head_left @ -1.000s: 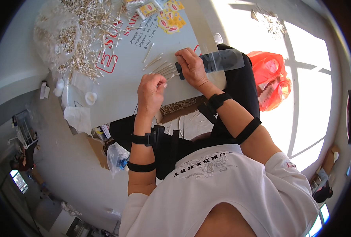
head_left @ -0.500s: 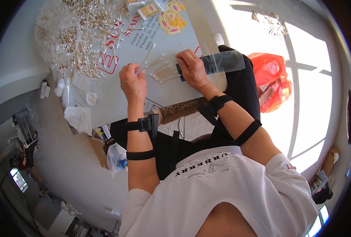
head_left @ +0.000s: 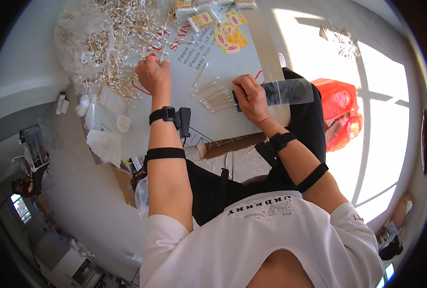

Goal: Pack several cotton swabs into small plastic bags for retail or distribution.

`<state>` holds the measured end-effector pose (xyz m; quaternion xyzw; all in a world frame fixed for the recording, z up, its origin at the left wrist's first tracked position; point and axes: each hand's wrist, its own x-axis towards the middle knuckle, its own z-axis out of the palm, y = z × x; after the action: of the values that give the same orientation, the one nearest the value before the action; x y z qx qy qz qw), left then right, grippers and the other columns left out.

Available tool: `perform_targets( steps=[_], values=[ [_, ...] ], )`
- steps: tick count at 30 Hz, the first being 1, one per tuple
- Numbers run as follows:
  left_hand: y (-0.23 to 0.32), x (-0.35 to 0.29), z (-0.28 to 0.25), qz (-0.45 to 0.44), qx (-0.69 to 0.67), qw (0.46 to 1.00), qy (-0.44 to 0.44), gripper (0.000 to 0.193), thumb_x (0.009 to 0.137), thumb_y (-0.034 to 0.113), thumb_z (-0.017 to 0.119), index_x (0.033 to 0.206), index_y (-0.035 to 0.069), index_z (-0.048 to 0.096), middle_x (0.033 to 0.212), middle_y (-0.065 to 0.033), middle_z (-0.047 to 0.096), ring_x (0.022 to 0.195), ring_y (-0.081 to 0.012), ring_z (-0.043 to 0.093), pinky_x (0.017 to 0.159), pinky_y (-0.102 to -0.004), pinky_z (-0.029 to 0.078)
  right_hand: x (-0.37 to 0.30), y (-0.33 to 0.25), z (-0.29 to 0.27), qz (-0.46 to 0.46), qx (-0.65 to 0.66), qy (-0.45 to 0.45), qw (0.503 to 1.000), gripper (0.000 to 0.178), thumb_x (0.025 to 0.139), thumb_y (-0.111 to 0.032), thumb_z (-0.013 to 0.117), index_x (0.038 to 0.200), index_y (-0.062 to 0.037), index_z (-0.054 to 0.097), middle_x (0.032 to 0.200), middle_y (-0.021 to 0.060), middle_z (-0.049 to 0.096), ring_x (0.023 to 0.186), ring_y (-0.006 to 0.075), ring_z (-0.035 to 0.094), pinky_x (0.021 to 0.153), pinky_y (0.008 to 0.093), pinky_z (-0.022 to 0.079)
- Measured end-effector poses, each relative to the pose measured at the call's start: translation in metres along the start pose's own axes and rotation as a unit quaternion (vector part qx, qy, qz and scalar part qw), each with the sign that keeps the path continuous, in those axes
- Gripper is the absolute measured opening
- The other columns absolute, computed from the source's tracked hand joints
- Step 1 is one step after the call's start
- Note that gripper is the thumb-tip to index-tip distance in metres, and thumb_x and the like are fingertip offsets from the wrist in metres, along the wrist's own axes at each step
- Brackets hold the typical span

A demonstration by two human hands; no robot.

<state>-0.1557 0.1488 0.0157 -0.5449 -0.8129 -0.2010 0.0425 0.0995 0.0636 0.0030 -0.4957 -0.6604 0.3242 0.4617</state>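
My left hand [head_left: 154, 74] is at the near edge of a big loose heap of cotton swabs [head_left: 122, 67]. Its fingers are curled in, and what they pinch, if anything, is hidden. To the right, my right hand [head_left: 252, 98] rests with closed fingers over a clear, dark-looking plastic strip [head_left: 290, 92], which runs out past the table edge over my leg. Whether those fingers grip anything cannot be made out. Just left of this hand, several cotton swabs [head_left: 216, 100] lie side by side in a fan. A single swab [head_left: 200, 75] lies apart above them.
A clear plastic bag [head_left: 81, 45] of swabs lies at the far left. Yellow printed cards [head_left: 231, 38] and filled swab packs [head_left: 204, 20] sit at the back. A small white cup [head_left: 123, 123] stands near the left edge. A red plastic bag [head_left: 336, 98] is beyond my leg.
My left hand has moved away from the fanned swabs, left and forward to the heap. The whole view has shifted a little; my right hand stays beside the fan.
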Motion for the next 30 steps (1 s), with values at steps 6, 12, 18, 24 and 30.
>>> perform_targets(
  steps=[6, 12, 18, 24, 30],
  values=[
    [0.0, -0.008, 0.004, 0.034, -0.063, 0.992, -0.101, 0.017, 0.074, 0.016, 0.077, 0.08, 0.008, 0.064, 0.091, -0.0107, 0.062, 0.093, -0.0336, 0.057, 0.077, -0.0458, 0.048, 0.0, 0.002, 0.002, -0.001, 0.008, 0.003, 1.0, 0.007, 0.087, -0.002, 0.061, 0.093, -0.0025, 0.058, 0.088, 0.0139, 0.058, 0.077, 0.0351, 0.061, 0.068, 0.0377, 0.05],
    [0.014, -0.04, -0.005, 0.133, -0.12, 0.976, -0.124, 0.02, 0.071, 0.009, 0.076, 0.087, 0.009, 0.064, 0.091, -0.0088, 0.06, 0.093, -0.0313, 0.056, 0.077, -0.0427, 0.048, 0.0, 0.002, 0.0, -0.001, 0.001, 0.002, 1.0, 0.006, 0.087, -0.003, 0.061, 0.092, -0.0027, 0.057, 0.087, 0.0142, 0.057, 0.078, 0.0357, 0.06, 0.067, 0.0387, 0.05],
    [0.027, -0.056, -0.017, 0.134, -0.162, 0.97, -0.125, 0.019, 0.071, 0.005, 0.073, 0.086, 0.009, 0.062, 0.089, -0.008, 0.058, 0.092, -0.0306, 0.055, 0.078, -0.0415, 0.048, 0.0, 0.003, 0.001, -0.012, -0.008, -0.001, 1.0, 0.007, 0.087, -0.001, 0.061, 0.093, -0.0016, 0.058, 0.088, 0.0142, 0.058, 0.078, 0.0342, 0.061, 0.068, 0.0363, 0.05],
    [0.036, -0.111, -0.043, 0.168, -0.196, 0.959, -0.119, 0.022, 0.07, 0.0, 0.069, 0.09, 0.008, 0.062, 0.09, -0.0066, 0.056, 0.091, -0.0292, 0.054, 0.077, -0.0403, 0.048, -0.002, 0.006, 0.001, -0.035, -0.01, 0.002, 0.999, 0.005, 0.083, -0.002, 0.062, 0.088, -0.0032, 0.061, 0.091, 0.0118, 0.06, 0.08, 0.0335, 0.062, 0.068, 0.038, 0.051],
    [0.039, -0.14, -0.046, 0.174, -0.167, 0.967, -0.084, 0.03, 0.069, -0.002, 0.07, 0.097, 0.007, 0.063, 0.095, -0.0081, 0.055, 0.093, -0.0305, 0.052, 0.079, -0.0412, 0.047, -0.002, 0.007, 0.002, -0.056, -0.034, -0.015, 0.998, 0.011, 0.076, 0.0, 0.062, 0.086, -0.0046, 0.064, 0.094, 0.0104, 0.06, 0.081, 0.0312, 0.063, 0.07, 0.0382, 0.052]
  ],
)
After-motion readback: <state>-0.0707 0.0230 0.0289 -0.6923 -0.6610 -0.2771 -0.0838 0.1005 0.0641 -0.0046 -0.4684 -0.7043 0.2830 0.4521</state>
